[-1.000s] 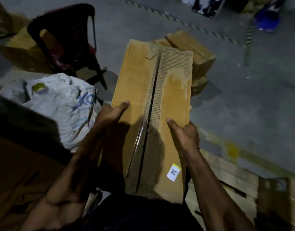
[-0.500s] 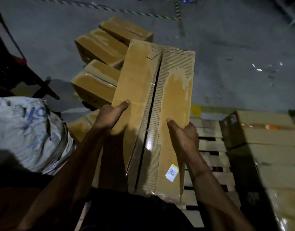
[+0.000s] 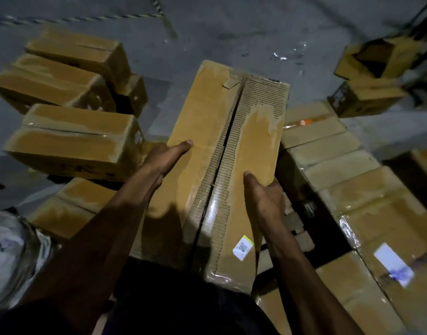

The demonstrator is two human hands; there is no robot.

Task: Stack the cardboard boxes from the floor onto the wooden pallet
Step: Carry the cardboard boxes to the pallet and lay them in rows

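Long tan cardboard box (image 3: 215, 165) with a torn top skin showing corrugated ribs along the centre seam is held in the air in front of the torso, long axis pointing away from the person, far end tipped up a bit. Left hand (image 3: 163, 160) is on the box's left edge: thumb lies flat and straight on the top face, the fingers wrap down the side and are hidden, so spread can't be told. Right hand (image 3: 264, 197) mirrors it on the right edge: thumb flat on top, fingers curled over the edge and under, mostly out of sight. Both forearms run forward, nearly straight, from bottom of frame. Small white and yellow QR sticker (image 3: 242, 247) sits near the box's near right corner. Box hangs over the gap between the floor pile and the pallet load. Slatted wooden pallet (image 3: 297, 228) shows only as a few pale slats just right of the right wrist. A row of tape-wrapped brown cardboard boxes (image 3: 347, 189) is already on it, right of the held box. More loose brown boxes (image 3: 72, 139) lie on the grey concrete floor (image 3: 207, 32) at left, an open one (image 3: 374, 56) at far right
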